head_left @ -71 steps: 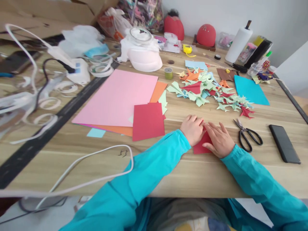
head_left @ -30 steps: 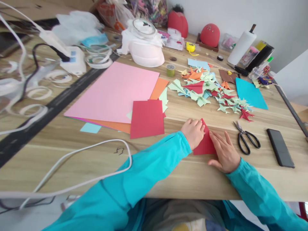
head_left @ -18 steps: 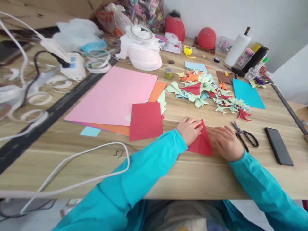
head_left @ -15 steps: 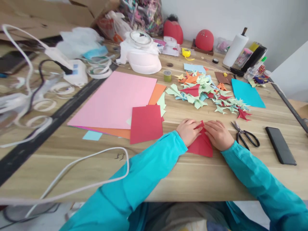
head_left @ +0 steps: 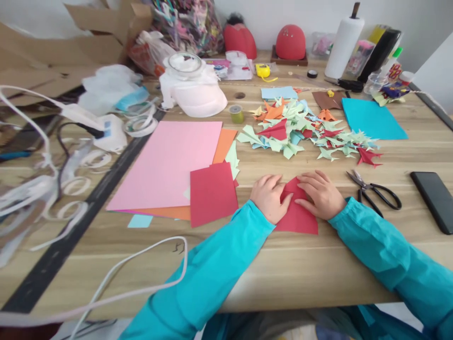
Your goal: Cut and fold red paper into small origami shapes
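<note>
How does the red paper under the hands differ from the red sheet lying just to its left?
The red paper is folded to a point at the top; the red sheet is a flat rectangle. The left hand and right hand press on the red paper; the red sheet lies untouched. The red paper rests on bare table; the red sheet overlaps an orange sheet. Both are the same dark red.
</note>
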### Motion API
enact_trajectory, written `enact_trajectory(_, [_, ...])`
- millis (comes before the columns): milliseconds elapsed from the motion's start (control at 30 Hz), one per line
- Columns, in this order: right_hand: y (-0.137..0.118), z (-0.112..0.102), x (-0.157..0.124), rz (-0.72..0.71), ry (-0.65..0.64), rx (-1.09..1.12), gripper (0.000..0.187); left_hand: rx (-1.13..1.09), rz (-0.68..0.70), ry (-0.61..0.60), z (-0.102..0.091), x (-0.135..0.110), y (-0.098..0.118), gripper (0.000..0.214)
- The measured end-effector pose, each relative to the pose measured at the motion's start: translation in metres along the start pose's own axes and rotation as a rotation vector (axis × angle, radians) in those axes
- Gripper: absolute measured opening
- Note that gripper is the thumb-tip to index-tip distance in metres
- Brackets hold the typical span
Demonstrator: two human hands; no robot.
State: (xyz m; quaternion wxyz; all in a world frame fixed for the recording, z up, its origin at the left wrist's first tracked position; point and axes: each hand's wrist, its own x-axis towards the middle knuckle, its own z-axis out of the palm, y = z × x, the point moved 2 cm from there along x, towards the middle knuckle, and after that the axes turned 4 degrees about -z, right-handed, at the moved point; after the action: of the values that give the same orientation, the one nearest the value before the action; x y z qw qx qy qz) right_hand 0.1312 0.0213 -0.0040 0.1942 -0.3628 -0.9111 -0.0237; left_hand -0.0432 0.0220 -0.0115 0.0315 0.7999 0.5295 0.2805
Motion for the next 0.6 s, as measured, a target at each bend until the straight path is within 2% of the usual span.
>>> enact_trajectory(300, [-0.002,-0.001,0.000,-0.017,-0.017,0.010,0.035,-0.131,0.078,0.119,-0.005,0.001,0.004,0.023])
enact_trajectory(467, [-0.001,0.000,-0.001,-0.022,-0.009,0.005,0.033,-0.202,0.214,0.050,-0.013,0.002,0.013,0.028])
enact_trajectory(600, [0.001,0.002,0.000,0.023,0.017,0.028,0.025,-0.261,0.257,-0.016,-0.011,0.003,0.012,0.025])
